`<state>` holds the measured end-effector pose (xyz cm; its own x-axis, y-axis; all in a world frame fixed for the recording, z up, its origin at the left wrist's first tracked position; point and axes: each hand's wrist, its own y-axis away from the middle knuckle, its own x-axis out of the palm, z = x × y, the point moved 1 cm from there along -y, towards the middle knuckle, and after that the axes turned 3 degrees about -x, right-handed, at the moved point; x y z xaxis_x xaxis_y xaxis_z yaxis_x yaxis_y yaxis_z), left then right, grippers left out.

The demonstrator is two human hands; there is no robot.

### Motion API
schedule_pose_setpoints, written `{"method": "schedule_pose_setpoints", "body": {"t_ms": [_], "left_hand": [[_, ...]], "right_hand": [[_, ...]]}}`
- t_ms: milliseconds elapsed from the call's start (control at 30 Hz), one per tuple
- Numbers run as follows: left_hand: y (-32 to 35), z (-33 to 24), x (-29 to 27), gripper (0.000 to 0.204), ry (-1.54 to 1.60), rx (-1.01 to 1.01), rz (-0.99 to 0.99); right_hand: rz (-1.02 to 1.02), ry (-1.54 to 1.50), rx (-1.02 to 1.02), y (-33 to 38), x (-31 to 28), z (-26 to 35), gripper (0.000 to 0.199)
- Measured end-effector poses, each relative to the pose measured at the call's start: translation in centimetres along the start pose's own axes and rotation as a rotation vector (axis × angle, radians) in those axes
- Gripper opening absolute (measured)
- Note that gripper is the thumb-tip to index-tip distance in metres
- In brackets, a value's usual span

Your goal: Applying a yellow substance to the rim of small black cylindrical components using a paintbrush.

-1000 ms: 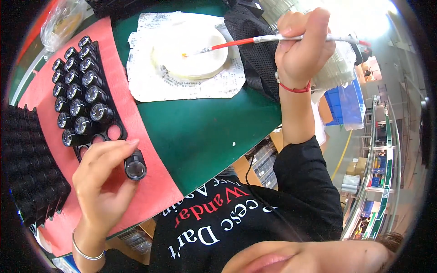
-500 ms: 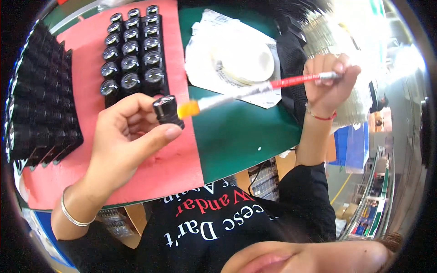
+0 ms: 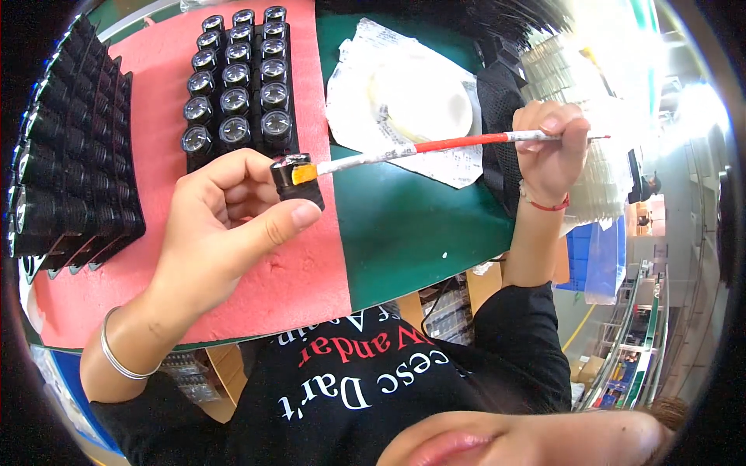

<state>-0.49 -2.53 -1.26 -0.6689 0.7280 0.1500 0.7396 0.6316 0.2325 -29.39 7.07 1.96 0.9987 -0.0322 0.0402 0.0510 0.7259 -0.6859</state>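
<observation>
Between the thumb and fingers of my left hand (image 3: 221, 213) is a short black cylinder with a clear lens top (image 3: 299, 190), held upright over the pink mat. My right hand (image 3: 552, 144) pinches a paintbrush (image 3: 458, 144) near its far end. The brush has a red handle wrapped partly in whitish tape. Its flat orange-yellow tip lies against the upper side of the cylinder. Just beyond my left hand, several similar lens-topped cylinders (image 3: 235, 101) stand in rows in a black holder.
Tall stacked black racks (image 3: 74, 155) stand at the left on the pink mat (image 3: 303, 279). A round white dish (image 3: 439, 105) rests on a white printed sheet (image 3: 357, 85) on the green table (image 3: 420, 233). Behind my right hand are a black mesh item (image 3: 497, 116) and stacked pale trays (image 3: 598, 179).
The brush tip has moved left and up, from beside the cylinder's side onto its upper part. My left hand has turned the cylinder slightly. The view has shifted a little.
</observation>
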Motion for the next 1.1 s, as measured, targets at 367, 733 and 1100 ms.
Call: {"method": "schedule_pose_setpoints", "body": {"t_ms": [367,733,1100], "left_hand": [[-0.1,0.5,0.1,0.022,0.002,0.069,0.040],[0.7,0.1,-0.2,0.033,-0.061,0.091,0.072],[9.7,-2.9,-4.6,0.028,-0.797,1.108,-1.178]], "right_hand": [[-0.133,0.061,0.071,-0.1,0.1,0.1,0.034],[-0.267,0.136,0.032,-0.5,-0.6,0.2,0.033],[-0.521,0.176,-0.073,-1.0,-1.1,0.8,0.030]]}}
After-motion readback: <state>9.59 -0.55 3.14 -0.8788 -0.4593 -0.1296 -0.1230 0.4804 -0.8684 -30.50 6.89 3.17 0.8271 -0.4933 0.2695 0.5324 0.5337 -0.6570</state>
